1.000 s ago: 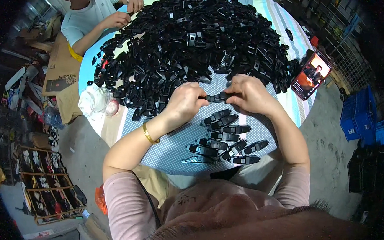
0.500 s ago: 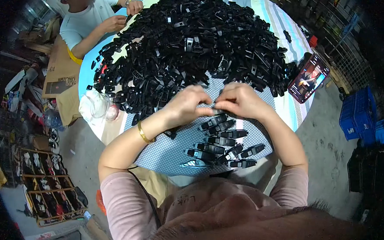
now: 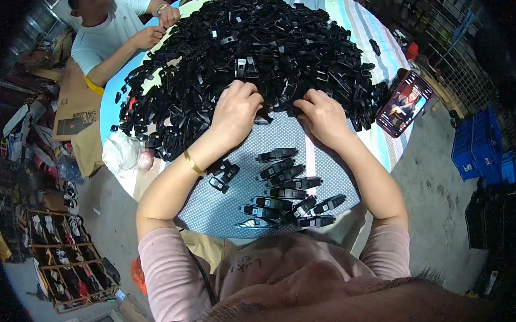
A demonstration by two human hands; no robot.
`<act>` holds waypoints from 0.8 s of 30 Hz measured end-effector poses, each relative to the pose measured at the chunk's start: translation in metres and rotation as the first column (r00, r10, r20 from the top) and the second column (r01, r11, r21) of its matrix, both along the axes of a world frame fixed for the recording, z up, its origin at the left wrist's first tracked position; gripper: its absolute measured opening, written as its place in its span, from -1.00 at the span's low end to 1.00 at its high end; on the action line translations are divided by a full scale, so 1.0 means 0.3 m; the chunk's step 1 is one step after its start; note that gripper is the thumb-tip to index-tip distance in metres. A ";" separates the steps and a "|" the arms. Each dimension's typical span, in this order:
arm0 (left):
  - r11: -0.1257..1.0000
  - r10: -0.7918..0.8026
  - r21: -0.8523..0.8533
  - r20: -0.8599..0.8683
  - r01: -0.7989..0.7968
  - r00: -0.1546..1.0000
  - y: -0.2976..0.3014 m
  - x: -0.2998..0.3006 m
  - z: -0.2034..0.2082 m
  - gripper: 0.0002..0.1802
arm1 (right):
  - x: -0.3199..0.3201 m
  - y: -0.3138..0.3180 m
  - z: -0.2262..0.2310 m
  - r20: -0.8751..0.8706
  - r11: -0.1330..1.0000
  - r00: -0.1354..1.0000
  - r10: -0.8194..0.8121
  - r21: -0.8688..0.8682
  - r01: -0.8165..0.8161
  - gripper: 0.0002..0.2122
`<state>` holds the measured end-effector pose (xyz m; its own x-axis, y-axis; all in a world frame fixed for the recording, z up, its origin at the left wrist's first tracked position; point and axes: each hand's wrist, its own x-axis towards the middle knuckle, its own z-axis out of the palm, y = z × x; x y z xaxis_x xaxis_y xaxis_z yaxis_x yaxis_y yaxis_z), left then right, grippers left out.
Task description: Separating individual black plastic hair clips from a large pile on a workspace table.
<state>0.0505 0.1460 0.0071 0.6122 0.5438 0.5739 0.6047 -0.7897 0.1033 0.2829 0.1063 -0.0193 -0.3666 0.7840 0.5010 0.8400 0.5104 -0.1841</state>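
Note:
My left hand [image 3: 237, 110] reaches into the near edge of a large heap of small black plastic parts [image 3: 264, 45]. Its fingers are curled down among them, and their tips are hidden. My right hand [image 3: 324, 116] is at the same edge, further right, thumb and fingers bent together at the parts; anything in them is too small to make out. Closer to me, several longer black clip-like pieces [image 3: 287, 193] lie in a loose group on the dotted cloth [image 3: 214, 208]. A few black pieces [image 3: 224, 174] rest beside my left forearm.
A phone [image 3: 404, 104] showing a video stands at the table's right. A clear plastic bag [image 3: 119, 154] sits at the left edge. Across the far left, a co-worker [image 3: 110, 31] handles something small by the heap. Blue crates [image 3: 478, 143] stand on the floor at right.
My hands have parted from each other and moved away from me to the heap. One more black clip-like piece now lies at the far end of the group.

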 end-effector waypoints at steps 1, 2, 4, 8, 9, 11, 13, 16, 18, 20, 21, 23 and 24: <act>1.000 -0.002 -0.001 -0.001 0.002 1.000 -0.017 -0.001 0.009 -0.88 | 0.006 -0.003 0.002 0.014 1.000 1.000 0.016 -0.009 -0.016 -0.68; 0.996 -0.002 -0.088 0.112 0.012 0.994 -0.040 -0.004 0.023 -0.89 | 0.012 -0.004 0.008 0.013 1.000 1.000 0.015 -0.010 -0.015 -0.68; 0.931 0.056 -0.362 0.251 0.040 0.966 -0.084 -0.018 0.030 -0.87 | 0.020 -0.009 0.032 -0.048 1.000 0.999 -0.018 0.022 0.019 -0.69; 0.554 0.075 -0.831 0.114 0.054 0.991 -0.143 -0.025 0.030 -0.81 | 0.002 -0.026 0.053 -0.241 0.988 0.960 0.143 0.093 -0.124 -0.72; 0.645 -0.022 -0.761 0.084 0.079 0.996 -0.141 -0.031 -0.015 -0.83 | -0.016 -0.039 0.053 -0.300 0.974 0.928 0.222 0.015 -0.228 -0.71; 0.823 -0.132 -0.536 0.140 0.187 0.981 -0.141 -0.032 -0.066 -0.87 | -0.048 -0.074 0.050 -0.281 0.930 0.929 0.242 -0.206 -0.305 -0.72; 0.861 -0.105 -0.479 0.165 0.173 0.981 -0.146 -0.028 -0.083 -0.88 | -0.063 -0.083 0.051 -0.288 0.913 0.924 0.252 -0.247 -0.326 -0.72; 0.884 -0.141 -0.408 0.230 0.227 0.963 -0.138 -0.033 -0.066 -0.84 | -0.057 -0.078 0.038 -0.215 0.929 0.937 0.275 -0.193 -0.317 -0.71; 0.819 -0.259 -0.455 0.250 0.350 0.933 -0.134 -0.057 -0.034 -0.66 | -0.040 -0.077 0.052 -0.218 0.905 0.931 0.292 -0.253 -0.343 -0.72; 0.761 -0.302 -0.529 0.226 0.377 0.926 -0.134 -0.081 -0.034 -0.59 | -0.033 -0.077 0.051 -0.231 0.872 0.912 0.339 -0.286 -0.396 -0.75; 0.695 -0.350 -0.596 0.207 0.401 0.914 -0.134 -0.090 -0.034 -0.52 | -0.028 -0.076 0.054 -0.234 0.871 0.911 0.339 -0.288 -0.398 -0.75; 0.640 -0.355 -0.678 0.159 0.363 0.921 -0.139 -0.094 0.004 -0.45 | -0.016 -0.073 0.070 -0.282 0.735 0.890 0.359 -0.502 -0.456 -0.78; 0.589 -0.376 -0.704 0.195 0.396 0.906 -0.138 -0.088 0.008 -0.41 | -0.006 -0.072 0.070 -0.303 0.678 0.869 0.391 -0.544 -0.495 -0.79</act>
<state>0.0242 0.1046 0.0094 0.8558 0.5009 0.1288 0.2502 -0.6189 0.7446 0.2812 0.0847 0.0017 -0.7103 0.6997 0.0770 0.4785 0.5602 -0.6761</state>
